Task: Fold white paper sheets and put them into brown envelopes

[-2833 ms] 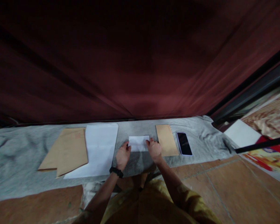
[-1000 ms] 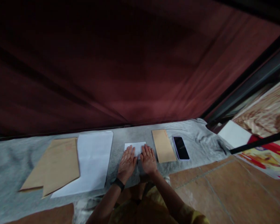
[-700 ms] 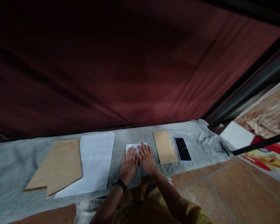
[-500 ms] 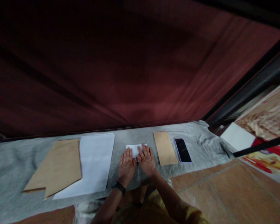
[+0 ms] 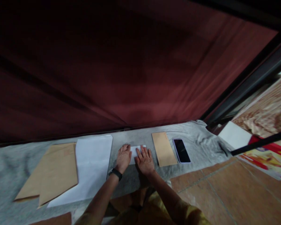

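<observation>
A small folded piece of white paper lies flat on the grey cloth between my two hands. My left hand, with a black band at the wrist, rests on its left edge, fingers stretched forward. Lying flat on the paper's right part is my right hand, fingers a little spread. Both palms face down, and they cover the sides of the paper. Just right of my right hand is a brown envelope.
A phone lies right of the envelope. To the left are white sheets, partly under large brown envelopes. A dark red curtain hangs behind the grey cloth. Tiled floor shows at the right front.
My left hand has slid left and slightly forward, away from my right hand, showing more of the paper between them. My right hand stays on the paper. The view has shifted slightly.
</observation>
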### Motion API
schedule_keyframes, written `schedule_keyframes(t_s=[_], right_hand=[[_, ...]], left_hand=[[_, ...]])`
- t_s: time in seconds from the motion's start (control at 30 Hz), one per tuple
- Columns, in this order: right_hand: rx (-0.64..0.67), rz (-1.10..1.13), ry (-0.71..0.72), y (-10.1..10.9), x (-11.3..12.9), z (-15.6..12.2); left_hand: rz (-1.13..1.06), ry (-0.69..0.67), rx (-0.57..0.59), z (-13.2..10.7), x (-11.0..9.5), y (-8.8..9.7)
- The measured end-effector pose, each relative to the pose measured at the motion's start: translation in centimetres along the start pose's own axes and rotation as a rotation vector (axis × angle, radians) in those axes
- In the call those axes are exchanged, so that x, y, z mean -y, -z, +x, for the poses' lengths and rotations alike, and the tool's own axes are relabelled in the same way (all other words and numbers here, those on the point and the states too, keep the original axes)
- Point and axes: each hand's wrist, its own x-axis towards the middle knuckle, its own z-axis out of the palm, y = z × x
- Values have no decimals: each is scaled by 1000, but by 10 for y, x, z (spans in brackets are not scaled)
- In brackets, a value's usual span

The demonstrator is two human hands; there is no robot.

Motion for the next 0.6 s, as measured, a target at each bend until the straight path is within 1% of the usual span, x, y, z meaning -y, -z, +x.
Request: schedule_keyframes(t_s=[0.17, 0.27, 0.33, 0.5, 0.6], right_hand=[[-1, 20, 6, 2, 0, 0], [-5, 38, 5, 4, 0, -1], [-2, 49, 11, 4, 0, -1], [-6, 79, 15, 3, -2, -1], [-65, 140, 4, 4, -5, 0]], left_hand=[[-65, -21, 95, 22, 7, 15], [-115, 3, 131, 35, 8, 21], [-155, 25, 138, 38, 7, 24], [-290, 90, 117, 31, 4, 33], [-374, 157, 71, 21, 1, 44]])
